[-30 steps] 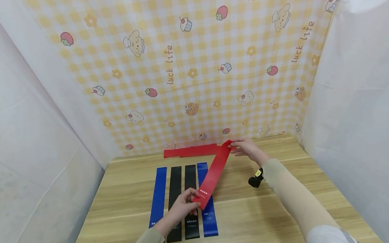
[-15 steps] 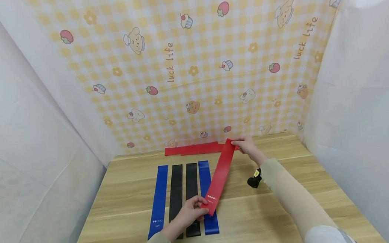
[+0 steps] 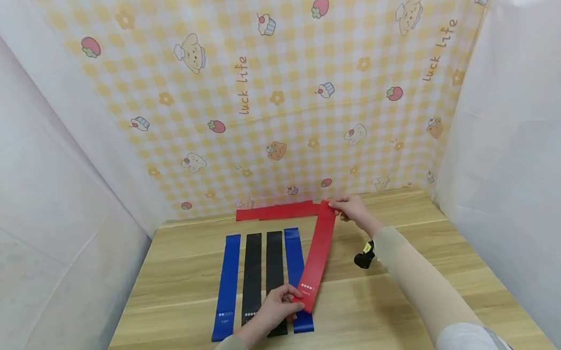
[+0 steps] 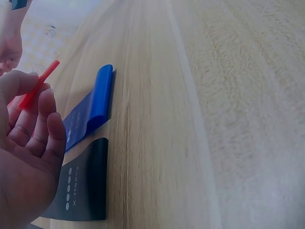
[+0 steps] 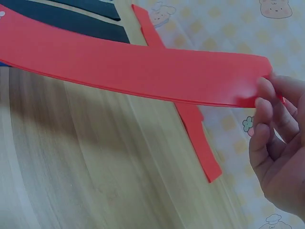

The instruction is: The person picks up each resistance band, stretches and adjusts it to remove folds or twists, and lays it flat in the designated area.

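Note:
A red resistance band (image 3: pixel 320 247) is stretched out between both hands, raised above the table and slanting across the right blue resistance band (image 3: pixel 293 249). My left hand (image 3: pixel 280 306) pinches its near end, beside a row of printed dots. At the far end, my right hand (image 3: pixel 352 211) pinches a corner between thumb and fingers. In the left wrist view, the thumb of the left hand (image 4: pixel 28 143) presses the red band's end (image 4: pixel 40 86) against the fingers. The right wrist view shows the red band (image 5: pixel 133 71) lying flat-faced, with the right hand (image 5: pixel 281 143) at its tip.
Left of the right blue band lie two black bands (image 3: pixel 252 267) (image 3: pixel 274 261) and another blue band (image 3: pixel 226 285), side by side on the wooden table (image 3: pixel 171 278). More red bands (image 3: pixel 283 211) lie crosswise along the back edge, against the patterned cloth (image 3: pixel 277 116).
The left hand has carried the red band's near end rightward and closer to me. The band now slants less. The right hand has turned slightly at the far end, still pinching it.

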Available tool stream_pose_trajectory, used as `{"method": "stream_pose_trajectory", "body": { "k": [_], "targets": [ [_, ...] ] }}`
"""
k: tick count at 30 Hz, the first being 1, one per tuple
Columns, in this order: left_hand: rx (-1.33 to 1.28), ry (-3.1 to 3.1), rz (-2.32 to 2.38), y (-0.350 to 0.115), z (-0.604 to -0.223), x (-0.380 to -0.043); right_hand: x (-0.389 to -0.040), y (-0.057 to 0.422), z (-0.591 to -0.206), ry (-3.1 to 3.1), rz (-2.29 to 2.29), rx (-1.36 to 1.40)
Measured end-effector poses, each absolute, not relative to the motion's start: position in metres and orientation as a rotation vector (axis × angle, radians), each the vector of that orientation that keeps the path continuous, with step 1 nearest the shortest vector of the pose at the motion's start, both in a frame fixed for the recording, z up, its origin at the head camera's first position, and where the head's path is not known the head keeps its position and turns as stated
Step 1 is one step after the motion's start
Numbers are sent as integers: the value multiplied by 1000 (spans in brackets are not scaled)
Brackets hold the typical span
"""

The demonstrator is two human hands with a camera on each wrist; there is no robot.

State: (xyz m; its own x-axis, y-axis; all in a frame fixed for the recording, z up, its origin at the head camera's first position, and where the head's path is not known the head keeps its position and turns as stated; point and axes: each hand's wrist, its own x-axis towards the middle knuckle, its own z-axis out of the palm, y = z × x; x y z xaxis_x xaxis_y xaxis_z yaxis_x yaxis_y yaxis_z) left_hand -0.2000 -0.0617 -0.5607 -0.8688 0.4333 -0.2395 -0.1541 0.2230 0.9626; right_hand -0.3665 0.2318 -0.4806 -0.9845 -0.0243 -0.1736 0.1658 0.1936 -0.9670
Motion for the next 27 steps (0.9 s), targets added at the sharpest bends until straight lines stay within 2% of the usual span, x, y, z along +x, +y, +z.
{"method": "stream_pose_trajectory", "body": {
  "k": [17,27],
  "targets": [
    [207,2023,1655,-51,-557,-197,-361,224,-469,2308,-1800,47],
    [275,2005,1668,-49,-555,-194,-363,220,-470,2295,-1816,50]
  ]
}}
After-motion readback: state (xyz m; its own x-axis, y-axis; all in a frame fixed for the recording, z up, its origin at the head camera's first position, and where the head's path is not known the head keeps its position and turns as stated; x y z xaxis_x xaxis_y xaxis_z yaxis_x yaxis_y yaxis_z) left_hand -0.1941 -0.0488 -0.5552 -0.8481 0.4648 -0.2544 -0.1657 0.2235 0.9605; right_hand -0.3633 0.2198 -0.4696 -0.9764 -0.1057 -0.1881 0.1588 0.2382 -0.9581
